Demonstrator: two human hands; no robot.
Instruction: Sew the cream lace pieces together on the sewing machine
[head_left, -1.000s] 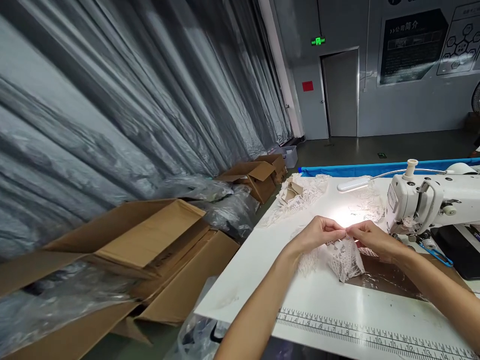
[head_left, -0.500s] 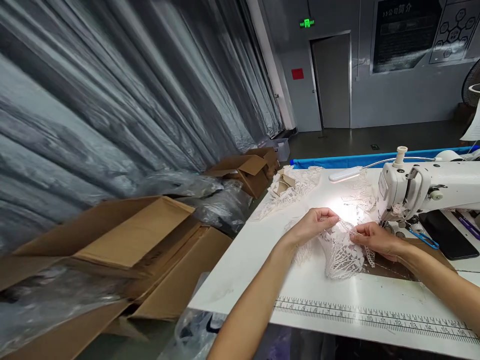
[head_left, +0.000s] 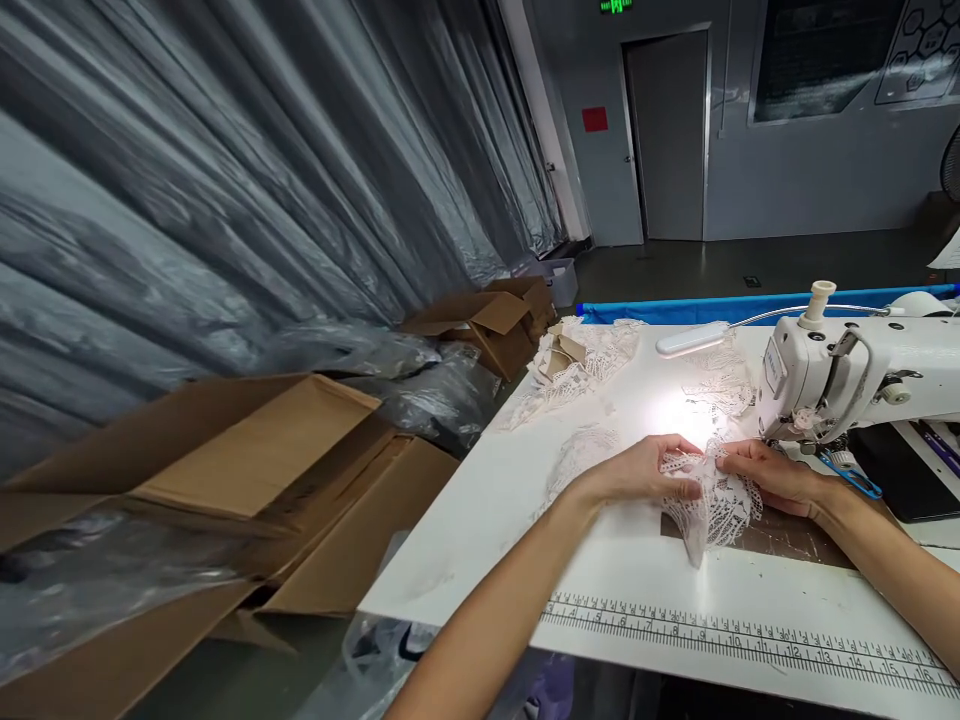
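Observation:
Both of my hands pinch a piece of white lace [head_left: 712, 505] just above the white table [head_left: 525, 510]. My left hand [head_left: 649, 472] grips its upper left edge with fingers closed. The lace's right edge is held by my right hand [head_left: 769, 472], close to the needle end of the white sewing machine [head_left: 840, 375]. The rest of the lace hangs down and rests on the table between my hands.
More lace pieces [head_left: 581, 365] lie at the table's far left, under a small lamp [head_left: 694, 340]. A printed ruler [head_left: 735, 645] runs along the near edge. Open cardboard boxes [head_left: 300, 480] and plastic bags sit on the floor to the left, beside a plastic curtain.
My hands have carried the lace to the right, toward the sewing machine's needle, and bunched it closer together. The view has shifted slightly.

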